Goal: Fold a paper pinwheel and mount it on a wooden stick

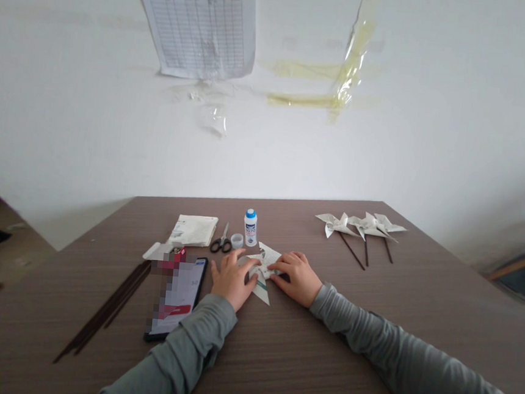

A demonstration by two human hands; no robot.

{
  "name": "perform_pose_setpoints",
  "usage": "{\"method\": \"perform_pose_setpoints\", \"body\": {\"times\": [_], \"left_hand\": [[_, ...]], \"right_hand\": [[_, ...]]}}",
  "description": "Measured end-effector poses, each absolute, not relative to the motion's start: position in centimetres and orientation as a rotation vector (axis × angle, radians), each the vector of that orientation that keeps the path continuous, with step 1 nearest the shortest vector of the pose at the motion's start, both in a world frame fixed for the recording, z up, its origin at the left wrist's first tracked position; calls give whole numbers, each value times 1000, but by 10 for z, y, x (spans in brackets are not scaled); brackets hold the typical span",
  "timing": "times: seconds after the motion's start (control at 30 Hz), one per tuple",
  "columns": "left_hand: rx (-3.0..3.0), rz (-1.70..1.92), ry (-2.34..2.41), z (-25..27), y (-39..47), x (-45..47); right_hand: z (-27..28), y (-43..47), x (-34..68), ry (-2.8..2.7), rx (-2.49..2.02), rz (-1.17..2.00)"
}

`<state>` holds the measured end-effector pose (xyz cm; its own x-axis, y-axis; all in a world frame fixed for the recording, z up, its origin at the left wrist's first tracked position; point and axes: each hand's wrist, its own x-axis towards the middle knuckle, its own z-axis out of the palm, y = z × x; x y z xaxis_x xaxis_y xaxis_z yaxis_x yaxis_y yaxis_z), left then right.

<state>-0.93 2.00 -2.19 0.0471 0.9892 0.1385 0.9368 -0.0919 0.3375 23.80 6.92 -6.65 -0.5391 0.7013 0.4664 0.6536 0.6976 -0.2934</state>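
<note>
A paper pinwheel (267, 254) lies on the brown table between my two hands, its pointed blades spread and its middle partly hidden by fingers. My left hand (233, 279) presses the left side of it, thumb and fingertips closed on the paper. From the other side, my right hand (299, 278) pinches the paper near the centre with bent fingers. Just beyond stand a white bottle with a blue cap (250, 228) and a small translucent cup (237, 241). Black-handled scissors (221, 244) lie beside the cup.
Pinwheels on brown sticks (337, 224) lie at the back right. To the left are a stack of paper squares (194, 231), a small red box (179, 256), a phone (189, 298) and several loose brown sticks (106, 306). A white wall (289, 156) borders the table's far edge.
</note>
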Motion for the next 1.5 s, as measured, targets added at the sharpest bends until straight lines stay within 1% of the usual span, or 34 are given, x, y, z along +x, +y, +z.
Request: {"method": "perform_pose_setpoints", "body": {"times": [0.3,0.8,1.1,1.5], "left_hand": [[2185,444,2003,-21,20,-10],[2218,554,1982,-23,19,-10],[2214,430,1997,-20,18,-9],[2206,445,1992,-17,17,-7]], "right_hand": [[-68,71,238,-2352,-1060,129],[-62,66,236,-2351,-1057,136],[-60,66,236,-2350,-1050,113],[-64,66,237,-2372,-1052,115]]}}
